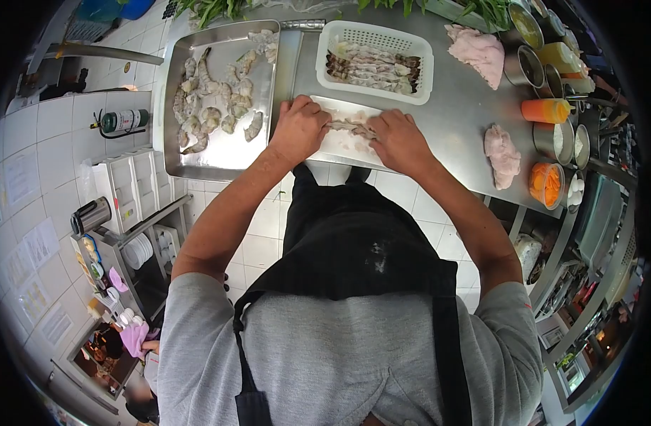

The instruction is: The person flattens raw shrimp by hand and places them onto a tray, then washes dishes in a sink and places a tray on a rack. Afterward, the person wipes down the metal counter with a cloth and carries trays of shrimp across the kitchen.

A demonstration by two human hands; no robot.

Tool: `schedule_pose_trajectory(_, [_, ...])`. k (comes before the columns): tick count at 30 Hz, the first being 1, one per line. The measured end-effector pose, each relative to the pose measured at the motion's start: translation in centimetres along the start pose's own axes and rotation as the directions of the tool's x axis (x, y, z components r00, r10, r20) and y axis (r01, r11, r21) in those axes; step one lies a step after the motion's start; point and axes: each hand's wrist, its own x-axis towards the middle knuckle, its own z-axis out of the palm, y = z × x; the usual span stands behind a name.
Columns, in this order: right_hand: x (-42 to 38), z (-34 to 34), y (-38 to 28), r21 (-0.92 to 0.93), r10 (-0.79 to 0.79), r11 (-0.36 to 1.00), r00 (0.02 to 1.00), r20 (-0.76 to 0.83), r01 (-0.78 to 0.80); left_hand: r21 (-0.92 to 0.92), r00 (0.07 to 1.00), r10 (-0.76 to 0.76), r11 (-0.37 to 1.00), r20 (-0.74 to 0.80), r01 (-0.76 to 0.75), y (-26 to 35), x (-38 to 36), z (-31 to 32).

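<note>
Between my two hands a peeled shrimp (pixel 351 127) is stretched lengthwise over a pale, wet cutting board (pixel 337 150). My left hand (pixel 299 130) has its fingers closed on one end of the shrimp. At the other end my right hand (pixel 402 142) pinches it, fingers curled. Just beyond the board stands a white perforated basket (pixel 426 65), with several straightened shrimp (pixel 373 69) laid in a row. To the left, a metal tray (pixel 260 153) holds several loose, curled shrimp (pixel 210 85).
Pink cloths (pixel 503 156) lie on the steel counter (pixel 453 121) to the right. An orange squeeze bottle (pixel 542 110), metal pots (pixel 524 67) and a tub of orange slices (pixel 546 183) line its right edge. Green leaves (pixel 212 8) lie along the back. Another person (pixel 144 390) is at lower left.
</note>
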Motion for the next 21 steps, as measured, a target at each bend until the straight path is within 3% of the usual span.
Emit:
schedule_pose_trajectory(2, [-1.3,0.9,1.3,-0.034,0.044,0.999,0.986,0.161,-0.039,0.014,0.998,0.041,0.999,-0.039,-0.041,0.1,0.3,-0.3])
schedule_pose_trajectory(9, [1.3,-5.7,0.6,-0.04,0.012,0.999,1.0,0.009,-0.012,0.013,0.994,0.087,0.996,-0.07,-0.087,1.2,4.5,-6.0])
schedule_pose_trajectory(15, [9.7,-6.8,8.2,-0.242,0.047,0.967,0.99,-0.136,-0.079,0.2,0.98,0.039,0.98,-0.193,0.0,-1.0,15.2,-5.0])
schedule_pose_trajectory(18, [11.5,-5.8,10.1,-0.364,0.083,0.928,0.997,-0.01,-0.081,0.323,1.0,-0.021,0.946,-0.008,0.023,-1.5,17.4,-3.4])
schedule_pose_trajectory(21, [11.4,-5.5,10.5,-0.398,0.076,0.917,0.993,0.096,-0.032,0.379,0.997,-0.022,0.925,0.068,-0.006,-1.7,17.5,-2.4])
